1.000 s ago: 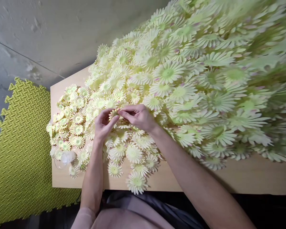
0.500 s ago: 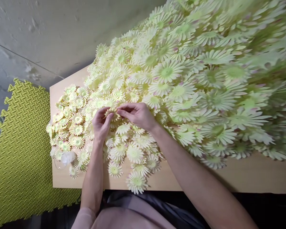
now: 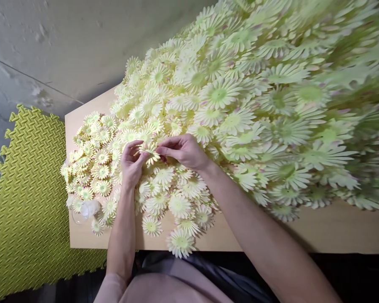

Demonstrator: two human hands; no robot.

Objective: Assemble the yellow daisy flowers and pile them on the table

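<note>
Holding a pale flower (image 3: 150,154), left hand (image 3: 132,164) clamped on its petals, right hand (image 3: 186,152) pinching its edge, blossoms (image 3: 219,94) heaped around.

The flowers (image 3: 238,121) are cream and green-centred.

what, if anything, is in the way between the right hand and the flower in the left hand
Nothing visible. The right hand has its fingertips right at the edge of the flower in the left hand. The flower pile spreads around both hands, not between them.
</note>
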